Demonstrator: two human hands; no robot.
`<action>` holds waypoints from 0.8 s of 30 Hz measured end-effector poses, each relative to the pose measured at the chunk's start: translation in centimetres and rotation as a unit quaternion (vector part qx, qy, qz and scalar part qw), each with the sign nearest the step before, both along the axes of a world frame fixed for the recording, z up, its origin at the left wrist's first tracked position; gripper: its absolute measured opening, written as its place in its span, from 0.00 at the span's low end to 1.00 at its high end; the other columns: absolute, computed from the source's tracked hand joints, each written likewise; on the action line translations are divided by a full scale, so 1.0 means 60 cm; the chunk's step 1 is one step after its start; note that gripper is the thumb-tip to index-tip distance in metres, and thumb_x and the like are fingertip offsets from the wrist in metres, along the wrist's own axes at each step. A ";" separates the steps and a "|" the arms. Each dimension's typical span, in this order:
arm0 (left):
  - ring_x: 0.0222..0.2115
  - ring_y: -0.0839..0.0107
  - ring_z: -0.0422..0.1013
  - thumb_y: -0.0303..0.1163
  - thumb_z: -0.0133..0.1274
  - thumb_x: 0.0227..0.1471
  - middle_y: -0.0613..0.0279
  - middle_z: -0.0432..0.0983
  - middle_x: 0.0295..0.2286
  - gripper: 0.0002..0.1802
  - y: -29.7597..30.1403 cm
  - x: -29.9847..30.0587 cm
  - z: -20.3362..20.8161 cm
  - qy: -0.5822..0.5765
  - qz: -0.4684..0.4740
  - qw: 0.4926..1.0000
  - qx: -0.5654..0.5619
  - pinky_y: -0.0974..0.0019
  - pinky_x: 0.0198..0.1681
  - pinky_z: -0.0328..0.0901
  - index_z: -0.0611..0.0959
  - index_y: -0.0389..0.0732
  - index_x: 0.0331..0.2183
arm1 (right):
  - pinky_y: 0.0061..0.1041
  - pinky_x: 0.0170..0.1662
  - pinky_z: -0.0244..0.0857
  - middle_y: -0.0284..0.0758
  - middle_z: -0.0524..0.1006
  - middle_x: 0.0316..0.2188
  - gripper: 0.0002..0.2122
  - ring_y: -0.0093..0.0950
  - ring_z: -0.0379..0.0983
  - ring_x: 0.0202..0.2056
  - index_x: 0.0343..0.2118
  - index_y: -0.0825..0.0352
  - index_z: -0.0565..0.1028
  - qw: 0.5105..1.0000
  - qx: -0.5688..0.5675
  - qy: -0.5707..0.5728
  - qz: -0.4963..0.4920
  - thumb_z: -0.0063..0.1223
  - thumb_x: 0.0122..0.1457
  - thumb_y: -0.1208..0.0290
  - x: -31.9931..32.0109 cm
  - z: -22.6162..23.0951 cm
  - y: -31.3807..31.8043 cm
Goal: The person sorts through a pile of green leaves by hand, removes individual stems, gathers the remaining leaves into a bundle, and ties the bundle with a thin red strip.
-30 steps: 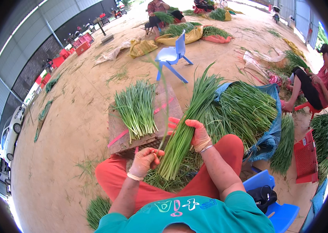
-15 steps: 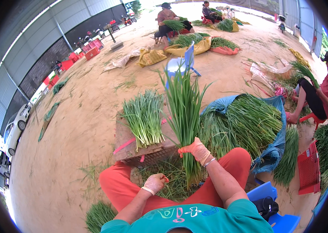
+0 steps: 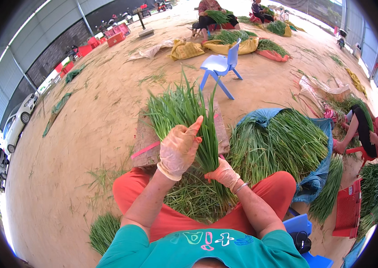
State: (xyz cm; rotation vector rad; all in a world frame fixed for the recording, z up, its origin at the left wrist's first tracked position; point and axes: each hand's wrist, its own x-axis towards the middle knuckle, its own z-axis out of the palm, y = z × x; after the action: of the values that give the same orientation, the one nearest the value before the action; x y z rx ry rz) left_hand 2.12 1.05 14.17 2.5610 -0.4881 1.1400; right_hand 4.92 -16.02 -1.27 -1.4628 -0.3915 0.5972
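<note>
My right hand (image 3: 224, 175), in a thin pale glove with orange fingertips, is closed around the lower part of a bunch of garlic chives (image 3: 209, 149). The leaves point up and away from me. My gloved left hand (image 3: 177, 151) is raised against the left side of this bunch, its index finger stretched out and another fingertip apart below it. Behind it, a laid pile of chives (image 3: 160, 111) rests on a low board-topped stand (image 3: 146, 147), partly covered by my hand and the bunch. Loose leaves (image 3: 193, 196) lie between my legs.
To the right, a blue sack (image 3: 323, 129) holds a large chive heap. A red crate (image 3: 347, 210) and more chives lie beyond it. A blue chair (image 3: 218, 64) stands ahead. Other people sit sorting chives at the right and far back. Chives (image 3: 104, 232) lie at lower left.
My left hand has risen from near my lap to the bunch, its index finger now stretched out. The bunch's leaves have tipped slightly left, and my right hand still grips it. The view has shifted.
</note>
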 end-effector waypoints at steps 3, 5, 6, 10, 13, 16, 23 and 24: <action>0.25 0.57 0.71 0.31 0.59 0.46 0.56 0.70 0.22 0.18 0.010 0.040 -0.014 0.050 0.077 0.990 0.111 0.57 0.27 0.66 0.83 0.45 0.44 | 0.26 0.26 0.69 0.35 0.78 0.27 0.18 0.24 0.75 0.23 0.41 0.71 0.71 0.999 -0.031 -0.014 0.002 0.61 0.46 0.87 -0.007 -0.005 0.015; 0.26 0.56 0.72 0.29 0.59 0.46 0.55 0.70 0.22 0.13 0.028 0.057 -0.043 0.079 0.071 0.984 0.141 0.56 0.27 0.67 0.82 0.43 0.37 | 0.25 0.27 0.69 0.35 0.78 0.27 0.18 0.24 0.74 0.24 0.42 0.71 0.71 0.997 -0.062 -0.035 0.002 0.61 0.46 0.86 -0.011 -0.008 0.021; 0.26 0.56 0.72 0.29 0.59 0.45 0.54 0.69 0.22 0.10 0.031 0.063 -0.044 0.093 0.065 0.981 0.157 0.55 0.28 0.67 0.82 0.41 0.34 | 0.25 0.27 0.69 0.35 0.78 0.27 0.19 0.24 0.74 0.24 0.43 0.71 0.71 0.996 -0.079 -0.048 -0.002 0.61 0.46 0.86 -0.011 -0.010 0.020; 0.24 0.64 0.71 0.24 0.56 0.47 0.56 0.74 0.24 0.04 0.035 0.029 -0.055 0.172 -0.075 0.973 -0.136 0.62 0.26 0.66 0.79 0.36 0.29 | 0.24 0.28 0.69 0.34 0.78 0.28 0.22 0.23 0.73 0.24 0.46 0.70 0.71 0.993 -0.098 -0.066 -0.013 0.62 0.46 0.85 -0.010 -0.018 0.013; 0.21 0.79 0.67 0.25 0.55 0.52 0.62 0.78 0.26 0.03 0.050 -0.036 -0.049 0.398 -0.146 0.760 -0.492 0.73 0.23 0.62 0.79 0.35 0.29 | 0.24 0.28 0.69 0.34 0.78 0.28 0.21 0.22 0.73 0.24 0.45 0.70 0.71 0.998 -0.068 -0.007 -0.009 0.61 0.46 0.86 -0.007 -0.015 0.010; 0.18 0.80 0.66 0.24 0.54 0.53 0.61 0.78 0.25 0.03 0.064 -0.089 -0.066 0.369 -0.135 0.679 -0.621 0.75 0.22 0.60 0.80 0.35 0.30 | 0.24 0.26 0.68 0.33 0.77 0.26 0.22 0.21 0.73 0.23 0.46 0.70 0.71 0.999 -0.042 0.005 -0.006 0.61 0.46 0.83 -0.006 -0.016 0.015; 0.18 0.75 0.64 0.28 0.49 0.56 0.58 0.75 0.22 0.08 0.102 -0.125 -0.067 0.204 -0.171 0.600 -0.754 0.69 0.22 0.62 0.78 0.33 0.29 | 0.24 0.27 0.69 0.34 0.78 0.26 0.15 0.23 0.74 0.23 0.39 0.71 0.72 0.998 0.019 0.043 0.030 0.60 0.47 0.87 -0.022 0.007 0.032; 0.18 0.75 0.63 0.28 0.49 0.56 0.59 0.74 0.21 0.08 0.113 -0.127 -0.054 0.179 -0.193 0.608 -0.749 0.69 0.22 0.62 0.78 0.33 0.29 | 0.24 0.27 0.69 0.34 0.78 0.26 0.15 0.23 0.74 0.23 0.39 0.71 0.72 0.999 0.000 0.036 0.029 0.60 0.47 0.87 -0.024 0.006 0.030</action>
State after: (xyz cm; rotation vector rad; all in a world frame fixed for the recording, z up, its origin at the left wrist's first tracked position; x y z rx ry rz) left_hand -5.51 7.86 10.93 0.9839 0.1015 0.3777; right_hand 3.49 -14.24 -0.90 -1.4296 -0.3796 0.6946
